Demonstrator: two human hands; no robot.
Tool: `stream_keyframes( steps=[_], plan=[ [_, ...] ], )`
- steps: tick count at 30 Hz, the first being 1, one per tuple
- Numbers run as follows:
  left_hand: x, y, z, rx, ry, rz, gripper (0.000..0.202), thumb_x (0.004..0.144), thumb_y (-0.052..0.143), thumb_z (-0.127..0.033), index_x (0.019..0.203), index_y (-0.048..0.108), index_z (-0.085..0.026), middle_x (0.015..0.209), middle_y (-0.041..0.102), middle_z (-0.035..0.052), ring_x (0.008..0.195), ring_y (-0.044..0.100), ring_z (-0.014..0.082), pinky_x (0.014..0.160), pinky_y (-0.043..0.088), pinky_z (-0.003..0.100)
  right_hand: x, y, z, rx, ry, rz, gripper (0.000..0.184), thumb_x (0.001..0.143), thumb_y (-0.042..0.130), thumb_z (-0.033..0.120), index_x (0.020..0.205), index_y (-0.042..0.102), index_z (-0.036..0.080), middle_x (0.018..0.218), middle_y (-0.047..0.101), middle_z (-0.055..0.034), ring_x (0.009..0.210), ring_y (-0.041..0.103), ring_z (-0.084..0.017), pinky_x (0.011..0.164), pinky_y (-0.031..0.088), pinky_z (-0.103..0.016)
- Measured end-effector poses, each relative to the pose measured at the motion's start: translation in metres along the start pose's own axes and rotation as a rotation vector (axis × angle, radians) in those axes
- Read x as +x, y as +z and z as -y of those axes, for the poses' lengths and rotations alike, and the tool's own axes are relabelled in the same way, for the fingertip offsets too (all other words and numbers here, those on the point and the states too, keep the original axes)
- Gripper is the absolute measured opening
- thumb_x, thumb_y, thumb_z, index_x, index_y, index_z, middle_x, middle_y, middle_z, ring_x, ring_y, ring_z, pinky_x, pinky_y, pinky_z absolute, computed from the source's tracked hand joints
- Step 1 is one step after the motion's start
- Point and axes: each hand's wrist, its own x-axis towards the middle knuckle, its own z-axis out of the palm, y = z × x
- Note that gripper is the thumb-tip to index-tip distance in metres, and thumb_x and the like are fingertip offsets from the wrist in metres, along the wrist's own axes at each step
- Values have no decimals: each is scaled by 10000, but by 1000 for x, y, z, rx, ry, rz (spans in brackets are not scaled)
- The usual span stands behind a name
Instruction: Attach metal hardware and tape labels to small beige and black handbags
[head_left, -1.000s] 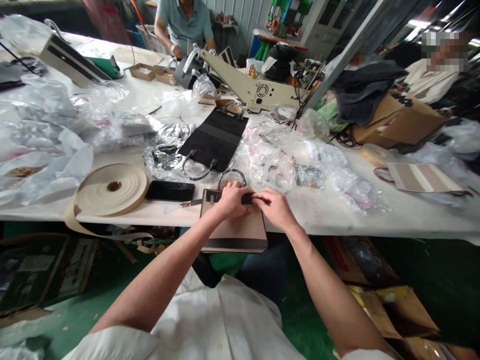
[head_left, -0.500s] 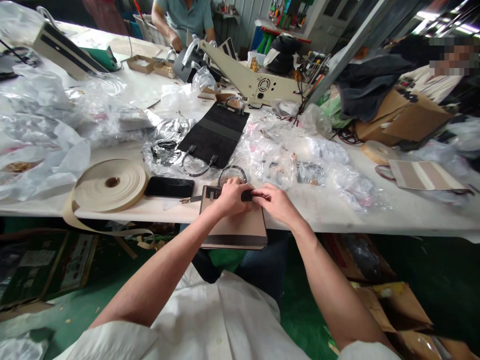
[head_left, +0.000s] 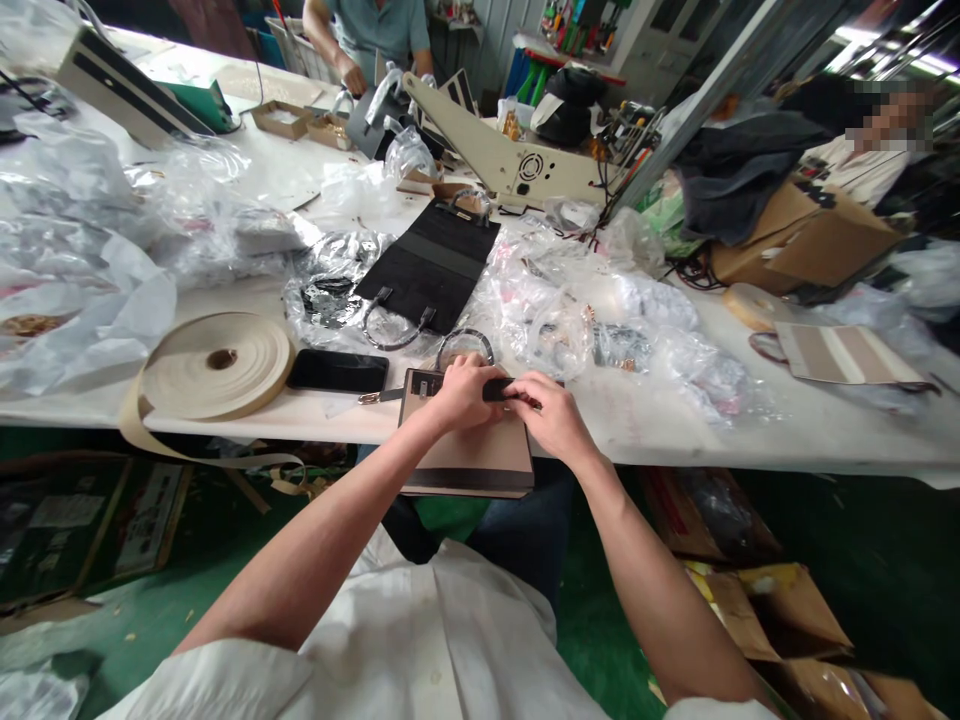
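A flat beige bag panel with dark trim (head_left: 474, 460) lies over the near edge of the white table (head_left: 750, 430), its lower part hanging off. My left hand (head_left: 459, 392) and my right hand (head_left: 551, 415) meet at its top edge, both pinched closed on a short black strap piece (head_left: 496, 389). A grey loop handle (head_left: 465, 340) rises from the panel just beyond my fingers. A metal clasp (head_left: 369, 399) sticks out from the panel's left corner.
A black phone (head_left: 337, 371) and a roll of beige tape (head_left: 217, 365) lie to the left. A black bag panel (head_left: 431, 265) lies beyond, among clear plastic bags (head_left: 570, 320). A person works at the far side near a cream machine (head_left: 510, 165). Cardboard boxes (head_left: 772, 610) sit below right.
Both hands stay pinched on the black strap at the panel's top edge, fingers shifting only slightly. The view has tilted a little downward.
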Motion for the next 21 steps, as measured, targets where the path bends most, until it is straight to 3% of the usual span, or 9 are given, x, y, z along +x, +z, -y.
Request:
stream_keyframes(
  steps=[4,15,21],
  plan=[
    [0,0,0,2,1,1,687,750,967,-387,1415,805,-321,1353,667,112,1331,598,390,1185,510,506,3,-2,-5,73,129,-88,185,994,796,420,1025,875,255,1025,853,-58,909,771,-270,881,625,-413],
    [0,0,-1,-23,-3,0,641,746,973,-370,1369,821,-364,1328,663,96,1321,586,399,1154,524,519,15,-3,-8,140,211,-32,274,957,820,483,1059,896,241,1003,876,-56,889,796,-265,857,647,-390],
    [2,3,3,-13,-16,-1,639,771,934,-386,1398,815,-351,1337,673,106,1310,600,396,1136,537,513,14,2,-10,42,122,-24,181,996,775,394,1052,886,262,1047,866,-56,916,780,-271,850,615,-391]
  ],
)
